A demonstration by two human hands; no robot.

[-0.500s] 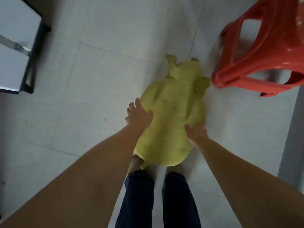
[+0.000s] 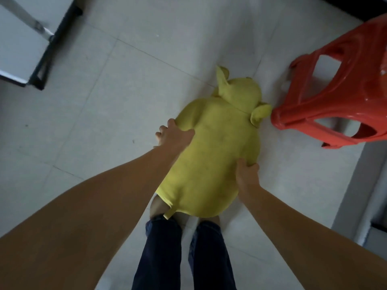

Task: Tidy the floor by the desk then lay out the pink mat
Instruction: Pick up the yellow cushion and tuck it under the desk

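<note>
A large yellow-green plush toy (image 2: 217,147) with ears lies on the pale tiled floor in front of my feet, its head pointing away from me toward the red stool. My left hand (image 2: 173,136) grips its left side near the shoulder. My right hand (image 2: 247,174) clutches its right flank, fingers pressed into the fabric. No pink mat is in view.
A red plastic stool (image 2: 335,97) stands at the right, its rim almost touching the toy's ear. A white desk with a black frame (image 2: 39,68) is at the upper left. My legs in dark jeans (image 2: 182,252) stand below the toy.
Both hands have tightened on the toy's sides; my left fingers, spread before, now curl around its edge. The view has shifted slightly.
</note>
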